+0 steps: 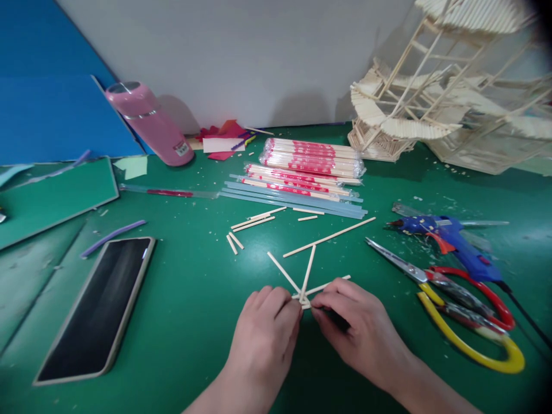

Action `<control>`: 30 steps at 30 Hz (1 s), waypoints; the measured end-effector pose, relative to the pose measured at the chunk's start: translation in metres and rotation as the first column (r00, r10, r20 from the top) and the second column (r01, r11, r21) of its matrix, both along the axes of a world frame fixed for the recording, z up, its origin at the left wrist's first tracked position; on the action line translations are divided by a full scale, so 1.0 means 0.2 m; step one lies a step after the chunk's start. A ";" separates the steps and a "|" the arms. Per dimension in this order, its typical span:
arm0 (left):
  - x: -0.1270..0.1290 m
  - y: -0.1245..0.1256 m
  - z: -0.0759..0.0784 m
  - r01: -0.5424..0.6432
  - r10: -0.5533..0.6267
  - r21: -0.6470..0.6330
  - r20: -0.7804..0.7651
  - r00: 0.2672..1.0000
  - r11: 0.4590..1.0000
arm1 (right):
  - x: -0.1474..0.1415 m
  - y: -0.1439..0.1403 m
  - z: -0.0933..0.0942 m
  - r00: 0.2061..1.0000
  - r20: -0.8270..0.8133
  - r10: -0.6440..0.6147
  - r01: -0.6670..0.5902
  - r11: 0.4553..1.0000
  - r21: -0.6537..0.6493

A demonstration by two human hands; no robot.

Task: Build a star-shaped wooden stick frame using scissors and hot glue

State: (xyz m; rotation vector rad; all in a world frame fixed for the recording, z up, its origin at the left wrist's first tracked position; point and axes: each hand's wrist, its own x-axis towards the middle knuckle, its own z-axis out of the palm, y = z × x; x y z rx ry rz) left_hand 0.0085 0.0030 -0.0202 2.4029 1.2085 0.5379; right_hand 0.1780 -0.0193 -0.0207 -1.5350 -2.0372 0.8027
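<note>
A small frame of joined wooden sticks [306,278] stands near the table's front, with thin sticks fanning up and outward from a low base. My left hand [266,328] is closed at the left of that base, its fingertips pinching it. From the right, my right hand [359,322] pinches the base's other side between thumb and forefinger. My fingers hide part of the joints. Just beyond the frame lies a long loose stick [329,237]. Short cut sticks [253,222] are scattered farther left.
Wrapped chopsticks [310,158] and translucent glue sticks [293,198] lie at the back. Right are a blue glue gun [448,230] and scissors [401,261] with red and yellow handles. A phone [97,310], a pink bottle [150,123] and a large stick model [414,98] stand around.
</note>
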 end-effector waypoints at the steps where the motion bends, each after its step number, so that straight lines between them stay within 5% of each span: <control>1: 0.00 0.00 0.00 0.004 -0.004 -0.005 -0.009 1.000 1.000 | 0.00 0.00 0.00 1.000 -0.011 0.000 0.000 1.000 0.005; 19: -0.01 0.00 -0.02 -0.009 0.004 0.096 0.053 0.999 0.995 | -0.01 0.00 -0.01 1.000 0.005 0.027 -0.027 1.000 0.014; 30: -0.01 -0.01 -0.02 0.007 -0.009 0.036 0.043 0.999 0.999 | -0.01 0.00 0.00 1.000 0.018 0.011 -0.011 1.000 0.014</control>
